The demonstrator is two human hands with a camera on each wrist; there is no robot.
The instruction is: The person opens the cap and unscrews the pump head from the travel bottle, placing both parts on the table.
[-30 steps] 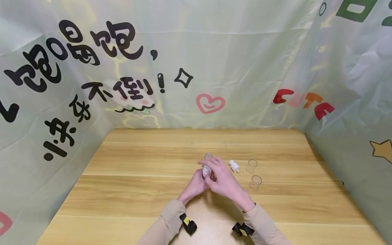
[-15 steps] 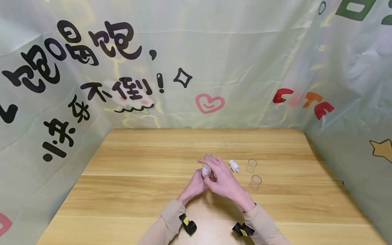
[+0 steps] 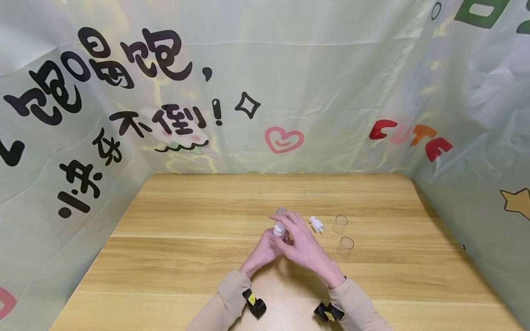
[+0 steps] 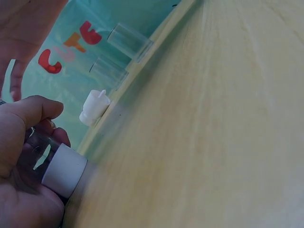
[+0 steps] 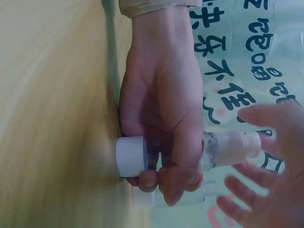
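Observation:
My left hand (image 3: 265, 252) grips a small clear bottle with a white base (image 4: 65, 170), fingers and thumb wrapped round its body. A white pump top (image 5: 235, 148) with a smooth collar sits on the bottle's neck. In the right wrist view my right hand (image 5: 273, 175) surrounds that pump top with fingers spread and thumb apart from it. From the head view, the right hand (image 3: 304, 243) partly covers the bottle, its index finger reaching past the pump. A second clear bottle (image 5: 180, 197), with a white base and a bare neck, stands behind the left hand.
A loose white pump top (image 3: 316, 225) lies on the wooden table (image 3: 186, 257) right of the hands. Two clear cylindrical caps, a far cap (image 3: 340, 224) and a nearer cap (image 3: 345, 247), stand farther right. A printed curtain (image 3: 331, 92) encloses the table's back and sides.
My right thumb has shifted slightly left beside the pump top, and the right fingers have moved a little. My left hand keeps its grip on the bottle in the same place.

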